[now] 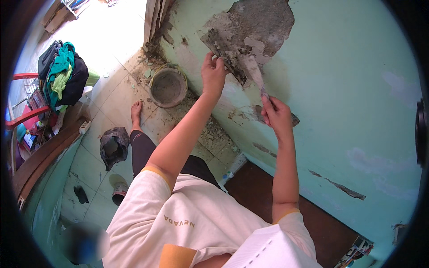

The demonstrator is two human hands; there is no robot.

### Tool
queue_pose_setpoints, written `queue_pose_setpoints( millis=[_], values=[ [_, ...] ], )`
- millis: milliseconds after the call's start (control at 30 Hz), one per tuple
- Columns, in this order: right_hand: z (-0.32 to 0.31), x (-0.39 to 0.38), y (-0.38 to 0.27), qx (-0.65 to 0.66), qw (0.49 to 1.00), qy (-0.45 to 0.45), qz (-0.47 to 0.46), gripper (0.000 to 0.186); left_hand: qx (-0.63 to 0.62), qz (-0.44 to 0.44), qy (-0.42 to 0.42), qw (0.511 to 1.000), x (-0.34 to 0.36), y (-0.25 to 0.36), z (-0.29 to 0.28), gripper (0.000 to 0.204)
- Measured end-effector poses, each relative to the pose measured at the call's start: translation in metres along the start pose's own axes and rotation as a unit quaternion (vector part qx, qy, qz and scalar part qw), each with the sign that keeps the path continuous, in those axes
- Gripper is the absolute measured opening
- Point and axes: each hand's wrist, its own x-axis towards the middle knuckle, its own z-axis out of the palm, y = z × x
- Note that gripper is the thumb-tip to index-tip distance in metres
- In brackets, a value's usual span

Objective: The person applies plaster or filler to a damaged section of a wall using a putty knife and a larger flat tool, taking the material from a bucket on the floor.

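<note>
My left hand (213,71) grips a flat plaster board (222,50) loaded with grey mortar and holds it up against the green wall (348,89). My right hand (277,114) is closed on the handle of a trowel (254,71), whose blade tip lies on the mortar at the board's lower edge. Just above both hands is a large bare patch (259,22) where the paint has come off and grey plaster shows.
A round pan (168,87) with grey mortar stands on the tiled floor by the wall's foot, amid rubble. My bare foot (136,111) is near it. A dark bag (114,145), a slipper (119,187), and a clothes pile (62,73) lie to the left.
</note>
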Motion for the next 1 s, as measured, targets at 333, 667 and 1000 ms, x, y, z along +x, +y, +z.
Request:
queue_pose_setpoints(
  millis=[333,667,1000],
  values=[
    [-0.015,0.004,0.005,-0.040,0.998,0.046,0.027,0.037,-0.009,0.000,-0.003,1.000,0.004,-0.005,-0.009,0.040],
    [0.043,0.028,0.023,-0.135,0.983,0.016,-0.127,0.041,-0.077,0.007,-0.042,0.996,0.004,-0.004,-0.015,0.036],
    [0.048,0.056,0.055,-0.007,0.988,0.098,-0.119,0.034,-0.046,0.001,-0.064,0.997,0.003,-0.001,-0.017,0.033]
  ],
)
